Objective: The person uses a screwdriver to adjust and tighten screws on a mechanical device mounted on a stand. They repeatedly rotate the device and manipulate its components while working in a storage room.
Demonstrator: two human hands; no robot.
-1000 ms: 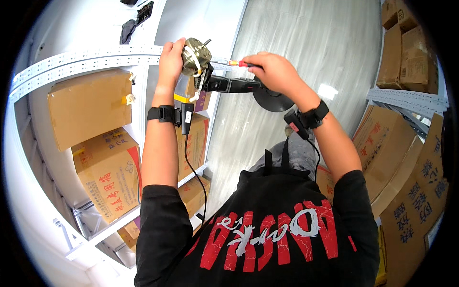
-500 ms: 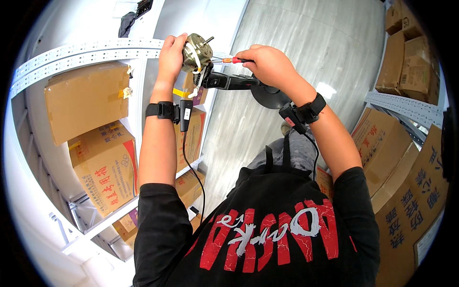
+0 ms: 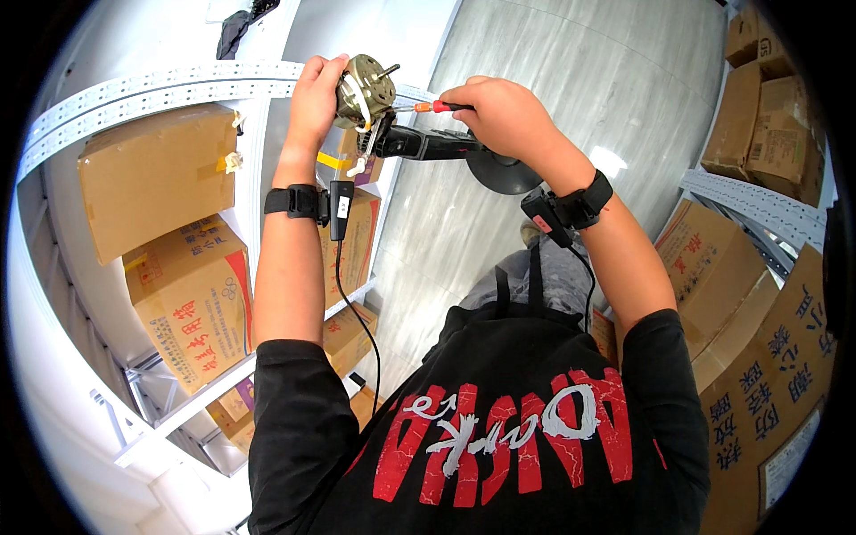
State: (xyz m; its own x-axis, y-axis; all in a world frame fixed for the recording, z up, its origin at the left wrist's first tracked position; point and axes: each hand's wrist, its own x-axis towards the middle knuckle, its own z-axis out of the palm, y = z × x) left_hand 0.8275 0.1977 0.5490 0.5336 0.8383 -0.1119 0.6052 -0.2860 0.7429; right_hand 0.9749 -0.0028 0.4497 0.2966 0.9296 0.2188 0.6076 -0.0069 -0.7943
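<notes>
My left hand (image 3: 312, 102) is closed around the side of a round, brass-coloured electric motor (image 3: 373, 76) with a metal shaft pointing up and right. A white cable (image 3: 360, 100) curves across the motor and ends in a white connector (image 3: 358, 168) hanging below. Under the motor, a black stand neck (image 3: 432, 145) runs right to a round black base (image 3: 506, 173). My right hand (image 3: 504, 114) grips a screwdriver (image 3: 437, 106) with a red, orange and black handle. Its shaft points left to the lower edge of the motor; whether the tip sits on a screw is too small to tell.
White perforated shelf rails (image 3: 160, 91) curve past on the left, with cardboard boxes (image 3: 160, 174) on the shelves below. More cardboard boxes (image 3: 709, 259) and another shelf rail (image 3: 758, 201) stand on the right. Grey flooring (image 3: 571, 53) lies between.
Motor, stand and both hands have shifted slightly up in the picture, along with a small shift of the whole view. Both grips stay the same.
</notes>
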